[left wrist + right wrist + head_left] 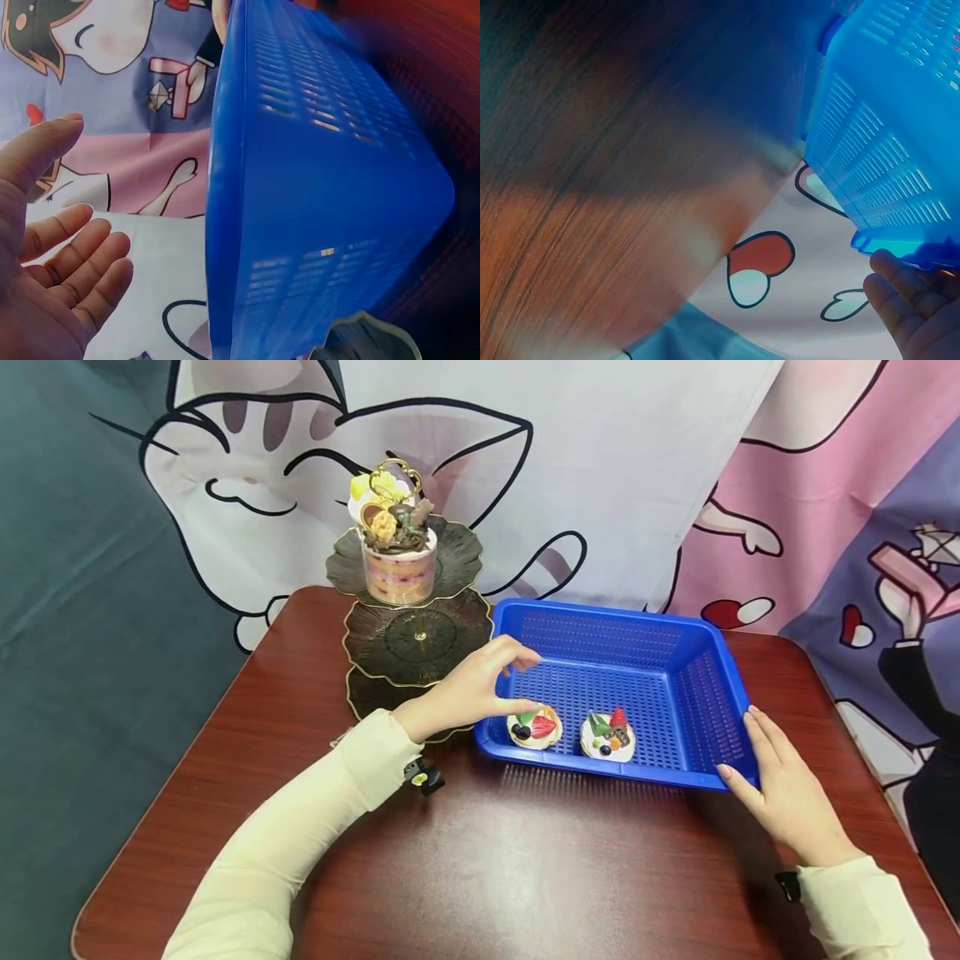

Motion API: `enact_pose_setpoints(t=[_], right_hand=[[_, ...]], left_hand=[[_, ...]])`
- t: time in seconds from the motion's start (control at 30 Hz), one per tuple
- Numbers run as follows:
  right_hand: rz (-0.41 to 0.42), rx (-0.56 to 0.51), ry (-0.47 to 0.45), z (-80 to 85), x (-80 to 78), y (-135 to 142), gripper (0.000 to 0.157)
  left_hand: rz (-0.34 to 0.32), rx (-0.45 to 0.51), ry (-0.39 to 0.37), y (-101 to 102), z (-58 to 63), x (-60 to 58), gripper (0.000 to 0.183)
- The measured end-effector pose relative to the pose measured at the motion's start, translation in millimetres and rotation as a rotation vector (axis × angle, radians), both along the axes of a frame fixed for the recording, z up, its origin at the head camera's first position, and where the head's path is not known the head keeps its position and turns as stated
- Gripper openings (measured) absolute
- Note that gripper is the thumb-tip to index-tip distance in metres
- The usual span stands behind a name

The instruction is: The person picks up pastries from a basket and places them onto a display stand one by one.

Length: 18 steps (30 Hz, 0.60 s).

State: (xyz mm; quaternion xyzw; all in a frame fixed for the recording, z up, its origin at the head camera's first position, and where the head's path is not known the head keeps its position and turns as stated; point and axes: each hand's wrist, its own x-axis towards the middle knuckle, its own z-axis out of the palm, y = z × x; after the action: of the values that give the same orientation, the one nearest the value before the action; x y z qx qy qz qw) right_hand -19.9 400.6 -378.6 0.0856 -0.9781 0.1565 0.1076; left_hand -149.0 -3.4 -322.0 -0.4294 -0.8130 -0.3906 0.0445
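I've got the left hand (474, 689) over the left end of the blue basket (600, 639) on the tabletop (480, 860), fingers and thumb parted, gripping nothing, thumb tip right at the fruit tart (536, 731), contact unclear; a second tart (608, 739) sits beside it inside, and the right hand (795, 793) rests extended fingers against the right rim

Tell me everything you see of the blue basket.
The blue basket is rectangular and looks plastic, with slotted walls, a perforated base and a rim. It sits open side up on the table, right of the tiered stand. Two fruit-topped cakes lie inside by its near wall; the right hand touches its right rim.
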Motion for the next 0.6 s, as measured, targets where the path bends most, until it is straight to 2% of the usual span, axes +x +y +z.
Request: enact_pose_setpoints(t=[0.33, 0.6], right_hand=[[-0.005, 0.001, 0.011, -1.9, 0.2, -0.2, 0.076], [-0.005, -0.003, 0.011, -1.3, 0.6, -0.6, 0.076]], left_hand=[[-0.065, -0.152, -0.034, 27.3, 11.8, 3.6, 0.055], [-0.091, -0.254, -0.029, 45.2, 26.5, -0.6, 0.056]])
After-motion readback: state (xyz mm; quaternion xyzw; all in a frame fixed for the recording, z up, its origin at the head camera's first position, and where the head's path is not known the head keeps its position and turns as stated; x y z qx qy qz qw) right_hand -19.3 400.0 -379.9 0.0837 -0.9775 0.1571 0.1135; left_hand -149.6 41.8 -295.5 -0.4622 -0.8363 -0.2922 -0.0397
